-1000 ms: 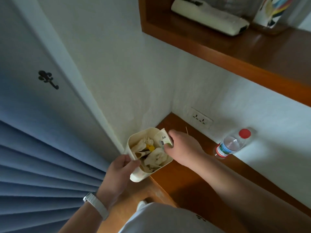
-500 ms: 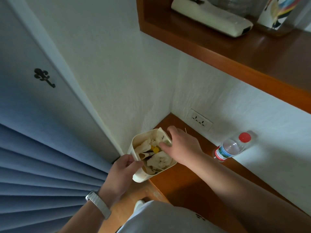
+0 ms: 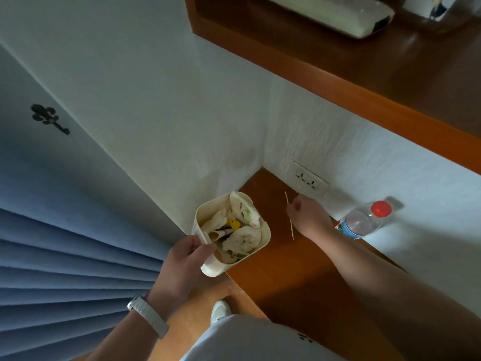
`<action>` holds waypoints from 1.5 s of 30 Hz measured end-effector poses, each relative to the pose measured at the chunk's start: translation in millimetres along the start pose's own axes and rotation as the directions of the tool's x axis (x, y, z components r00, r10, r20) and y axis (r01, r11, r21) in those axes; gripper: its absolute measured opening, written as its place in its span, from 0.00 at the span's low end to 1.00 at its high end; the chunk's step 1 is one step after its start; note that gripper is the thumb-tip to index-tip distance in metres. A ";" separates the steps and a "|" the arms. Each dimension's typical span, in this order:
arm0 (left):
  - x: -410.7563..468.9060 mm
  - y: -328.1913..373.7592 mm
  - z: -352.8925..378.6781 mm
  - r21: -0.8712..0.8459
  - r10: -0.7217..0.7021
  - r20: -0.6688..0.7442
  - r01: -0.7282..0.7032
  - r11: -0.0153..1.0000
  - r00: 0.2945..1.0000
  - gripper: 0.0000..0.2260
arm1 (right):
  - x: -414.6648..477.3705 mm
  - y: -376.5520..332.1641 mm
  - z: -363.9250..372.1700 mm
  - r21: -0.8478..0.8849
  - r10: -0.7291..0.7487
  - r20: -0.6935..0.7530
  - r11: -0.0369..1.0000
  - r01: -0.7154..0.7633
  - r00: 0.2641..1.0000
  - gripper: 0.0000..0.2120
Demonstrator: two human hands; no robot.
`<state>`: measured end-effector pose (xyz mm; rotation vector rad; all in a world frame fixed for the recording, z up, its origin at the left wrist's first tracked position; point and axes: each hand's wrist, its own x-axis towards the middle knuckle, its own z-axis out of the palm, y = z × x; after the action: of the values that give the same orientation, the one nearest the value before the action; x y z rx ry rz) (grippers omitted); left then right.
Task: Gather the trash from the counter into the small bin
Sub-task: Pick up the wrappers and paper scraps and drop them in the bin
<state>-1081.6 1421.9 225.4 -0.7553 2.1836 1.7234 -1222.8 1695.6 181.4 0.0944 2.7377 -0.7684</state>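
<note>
Small bin (image 3: 212, 267), cream plastic with rounded corners, sits at the left edge of a brown wooden counter (image 3: 286, 277), tipped slightly. Whether it touches the wood cannot be told. It is nearly full of crumpled pale paper (image 3: 244, 238) and 1 yellow scrap (image 3: 233, 224). A sheet near its far rim has dark and green print, too small to read.

The left hand (image 3: 182, 259) grasps the bin's near wall, with the thumb hooked over the rim and the fingers curled around the outside. A pale watch strap (image 3: 148, 315) circles that wrist.

The right hand (image 3: 309, 217) reaches across the counter toward the corner, and its thumb tip meets a thin wooden stick (image 3: 291, 230) lying on the wood just right of the bin. Its fingers are hidden, so whether it pinches the stick cannot be told.

Beside that hand, against the white wall, lies a clear plastic bottle (image 3: 361, 221) with a red cap (image 3: 381, 208). Its red, white and blue label is too blurred to read. A white wall outlet (image 3: 309, 179) with 2 sockets sits just beyond the stick.

Above, a wooden shelf (image 3: 364, 95) carries a long white device (image 3: 338, 14). Blue pleated curtain (image 3: 65, 269) fills the left side, and a dark ornate hook (image 3: 49, 119) is fixed to the wall above it.
</note>
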 end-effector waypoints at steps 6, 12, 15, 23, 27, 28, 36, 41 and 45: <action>-3.7 14.1 2.1 -0.037 -0.010 0.030 0.011 0.999 0.999 0.16 | 28.3 28.7 36.8 -0.182 0.106 0.100 0.979 -0.087 0.989 0.16; -4.7 18.0 -4.9 -0.069 0.018 0.006 -0.018 0.997 1.000 0.30 | 43.8 32.0 68.4 -0.203 0.170 0.131 0.969 -0.141 0.977 0.11; -5.5 15.6 -6.3 -0.045 0.006 -0.016 -0.006 0.999 1.000 0.23 | 49.2 34.3 71.5 -0.196 0.194 0.119 0.966 -0.169 0.974 0.06; -14.9 18.0 -7.6 -0.043 0.004 0.009 -0.004 0.999 1.000 0.23 | 35.1 35.8 56.2 -0.178 0.229 0.216 0.965 -0.192 0.949 0.08; -19.0 16.8 -7.4 -0.039 0.009 0.034 -0.007 0.999 0.999 0.17 | 12.6 25.6 45.2 -0.085 0.149 0.270 0.988 -0.130 0.951 0.09; -19.3 16.1 -7.4 -0.025 0.010 0.029 -0.009 1.000 1.000 0.14 | 4.1 21.6 39.2 -0.020 0.110 0.269 0.994 -0.109 0.957 0.07; -27.7 18.2 -9.8 0.012 -0.002 0.007 0.002 1.000 1.000 0.07 | -67.1 -37.0 -40.9 0.478 -0.190 -0.142 0.846 0.236 0.971 0.04; -35.3 23.0 -10.3 0.006 0.018 0.000 -0.018 1.000 1.000 0.10 | -103.1 -69.8 -57.0 0.638 -0.295 -0.218 0.678 0.365 0.930 0.01; -41.1 30.7 -11.7 -0.022 0.051 -0.003 -0.051 0.998 0.999 0.12 | -113.0 -70.2 -35.5 0.513 -0.341 -0.108 0.785 0.346 0.934 0.05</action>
<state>-1062.8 1425.5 274.4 -0.7133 2.2076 1.7749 -1134.3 1655.8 279.1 -0.3015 2.4952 -1.6128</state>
